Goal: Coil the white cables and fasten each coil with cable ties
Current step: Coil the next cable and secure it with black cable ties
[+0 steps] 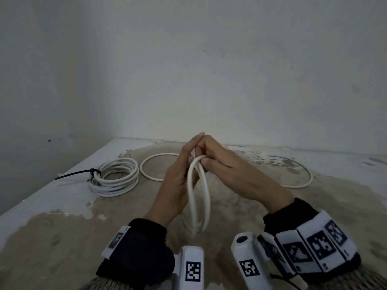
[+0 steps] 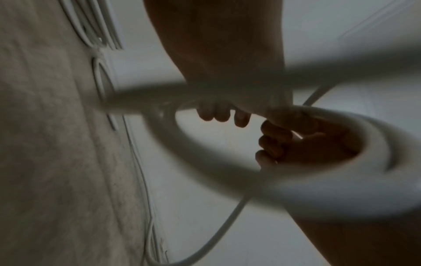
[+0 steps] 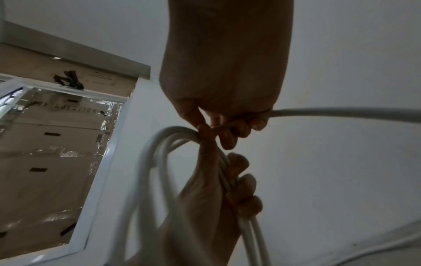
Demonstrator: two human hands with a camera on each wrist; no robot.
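Gripping white cable [image 1: 199,191] loops, both hands' fingers [image 3: 241,181] curled, head view adds tied coil [image 1: 117,178]

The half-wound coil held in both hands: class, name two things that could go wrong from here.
1. The left hand grips only the top of the coil, whose loops hang free below; a loose grip could let them spring apart.
2. Loose cable trails across the table to the right hand; pulling it in could drag or kink it.

Held coil [image 2: 296,180] blurred (left wrist view) — loose cable [image 1: 301,176] partly hidden behind right hand [image 1: 230,164].
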